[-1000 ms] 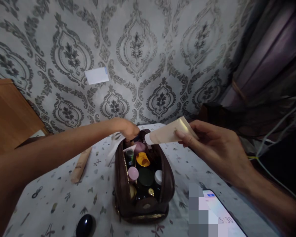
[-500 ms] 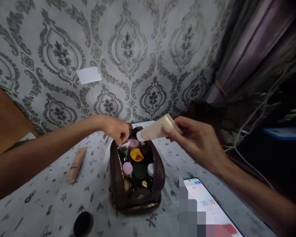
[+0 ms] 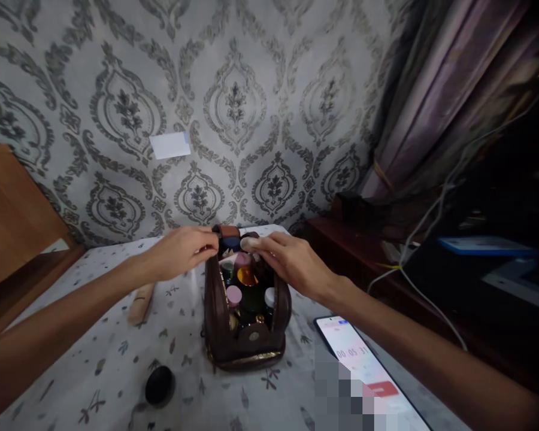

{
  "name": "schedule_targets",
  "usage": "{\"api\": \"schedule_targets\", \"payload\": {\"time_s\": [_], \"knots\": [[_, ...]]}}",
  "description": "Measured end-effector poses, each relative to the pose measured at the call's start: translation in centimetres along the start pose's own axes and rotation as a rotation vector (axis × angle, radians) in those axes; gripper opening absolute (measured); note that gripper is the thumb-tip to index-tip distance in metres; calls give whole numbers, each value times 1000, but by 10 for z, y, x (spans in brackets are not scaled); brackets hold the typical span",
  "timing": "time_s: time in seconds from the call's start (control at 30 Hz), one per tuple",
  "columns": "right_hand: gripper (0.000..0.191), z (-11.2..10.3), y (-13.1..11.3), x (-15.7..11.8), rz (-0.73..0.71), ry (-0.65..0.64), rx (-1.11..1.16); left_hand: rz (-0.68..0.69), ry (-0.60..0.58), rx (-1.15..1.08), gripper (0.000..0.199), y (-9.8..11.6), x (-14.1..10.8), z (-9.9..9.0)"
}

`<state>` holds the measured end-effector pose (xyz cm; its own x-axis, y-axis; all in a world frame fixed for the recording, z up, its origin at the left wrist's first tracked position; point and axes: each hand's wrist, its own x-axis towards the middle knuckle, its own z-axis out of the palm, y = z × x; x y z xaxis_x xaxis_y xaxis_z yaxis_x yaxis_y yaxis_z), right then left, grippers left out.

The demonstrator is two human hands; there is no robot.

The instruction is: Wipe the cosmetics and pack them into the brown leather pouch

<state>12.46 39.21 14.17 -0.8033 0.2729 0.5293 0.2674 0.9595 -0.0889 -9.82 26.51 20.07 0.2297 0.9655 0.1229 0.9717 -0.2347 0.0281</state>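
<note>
A dark brown zip bag (image 3: 215,323) stands open on the patterned white cloth, packed with cosmetic containers. Among them are a pink-lidded jar (image 3: 234,296), a white-capped container (image 3: 270,297) and a shiny orange-gold lid (image 3: 248,276). My left hand (image 3: 182,251) is closed at the bag's back left rim, its fingertips pinching the edge. Across the opening, my right hand (image 3: 291,257) reaches over the back right side with fingers bent together. A small pale piece shows at its fingertips; what it belongs to is hidden. The cream tube seen earlier is not clearly visible.
A beige tube (image 3: 140,304) lies left of the bag, partly behind my left forearm. Nearer me sits a round black lid (image 3: 160,386). A lit phone (image 3: 363,359) lies to the right. White cables (image 3: 440,305) hang beyond my right arm, and a patterned wall (image 3: 233,108) rises behind.
My right hand has moved left and down to the bag's opening, and the cream tube it held has gone from plain view. My left hand has drawn back to the left rim.
</note>
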Motion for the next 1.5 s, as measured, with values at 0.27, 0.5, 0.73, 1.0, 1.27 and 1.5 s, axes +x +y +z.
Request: {"api": "schedule_targets", "payload": {"time_s": [0.27, 0.5, 0.73, 1.0, 1.27, 1.5], "knots": [[21, -4, -13, 12, -60, -307, -309, -6, 16, 47, 32, 25, -66, 12], [17, -7, -24, 17, -41, -413, -398, -58, 8, -5, 35, 22, -100, 24], [25, 6, -23, 19, -68, -513, -410, -110, 22, -143, 34, 19, -128, 37], [18, 2, -28, 35, -76, -533, -373, -159, 13, -192, 36, 17, -150, 40], [26, 22, -9, 51, -6, -577, -399, -193, -16, -247, 35, 12, -163, 56], [27, 16, -18, 58, 47, -575, -428, -201, -10, -265, 35, 12, -175, 61]]}}
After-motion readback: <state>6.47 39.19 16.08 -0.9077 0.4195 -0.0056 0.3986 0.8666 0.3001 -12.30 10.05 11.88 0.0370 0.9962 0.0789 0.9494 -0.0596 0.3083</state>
